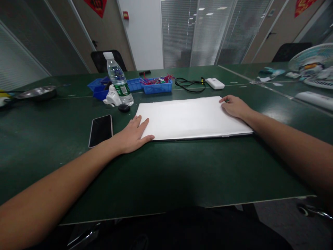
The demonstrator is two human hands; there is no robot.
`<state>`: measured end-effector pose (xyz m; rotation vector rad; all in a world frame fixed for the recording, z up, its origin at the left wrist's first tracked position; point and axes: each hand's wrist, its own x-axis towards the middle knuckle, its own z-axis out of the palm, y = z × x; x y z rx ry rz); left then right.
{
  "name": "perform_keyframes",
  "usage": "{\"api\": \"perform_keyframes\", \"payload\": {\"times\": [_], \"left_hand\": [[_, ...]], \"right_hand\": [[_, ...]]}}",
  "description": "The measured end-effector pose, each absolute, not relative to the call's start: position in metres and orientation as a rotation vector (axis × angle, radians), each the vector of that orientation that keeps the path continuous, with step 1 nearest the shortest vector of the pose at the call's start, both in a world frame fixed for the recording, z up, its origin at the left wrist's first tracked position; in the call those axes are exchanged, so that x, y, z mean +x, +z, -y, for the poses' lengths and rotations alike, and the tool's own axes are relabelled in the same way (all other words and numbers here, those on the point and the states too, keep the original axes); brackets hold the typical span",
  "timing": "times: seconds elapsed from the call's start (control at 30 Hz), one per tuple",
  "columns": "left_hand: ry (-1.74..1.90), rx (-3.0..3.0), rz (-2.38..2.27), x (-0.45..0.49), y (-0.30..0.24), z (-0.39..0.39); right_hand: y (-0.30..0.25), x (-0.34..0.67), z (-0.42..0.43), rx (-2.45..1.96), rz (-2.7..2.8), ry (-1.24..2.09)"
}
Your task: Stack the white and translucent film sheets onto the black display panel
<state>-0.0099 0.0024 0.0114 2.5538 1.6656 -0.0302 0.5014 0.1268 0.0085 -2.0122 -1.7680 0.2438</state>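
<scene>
A wide sheet of white paper (187, 118) lies flat on the green table, with a dark edge showing beneath it along its near side. My left hand (134, 136) rests open at the paper's left edge, its fingers spread and the thumb at the near left corner. At the far right corner, my right hand (235, 106) touches the paper with its fingertips. Its fingers are slightly bent and apart, and some of them are hidden behind the hand. Neither hand lifts the paper.
Left of the paper are a phone (101, 130), a black mouse (124, 108) and a water bottle (118, 80). Behind it stand a blue bin (157, 88) of wires, a black cable (191, 85) and a white box (215, 83). A fan (312, 66) is at far right.
</scene>
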Motion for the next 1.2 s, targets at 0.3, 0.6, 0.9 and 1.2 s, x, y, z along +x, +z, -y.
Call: {"api": "perform_keyframes", "payload": {"times": [0.3, 0.6, 0.9, 1.2], "left_hand": [[-0.054, 2.57, -1.666, -0.0078, 0.0147, -0.0002], [-0.067, 2.548, -1.663, -0.0073, 0.015, 0.0002], [-0.034, 2.565, -1.65, -0.0099, 0.0124, -0.0016], [-0.064, 2.551, -1.667, -0.007, 0.0156, 0.0004]], "right_hand": [[0.0078, 0.5012, -0.127, -2.012, 1.784, 0.222], [0.0096, 0.5007, -0.1268, -2.003, 1.767, 0.255], [0.01, 0.5016, -0.1274, -2.006, 1.791, 0.24], [0.0085, 0.5035, -0.1291, -2.023, 1.799, 0.237]]}}
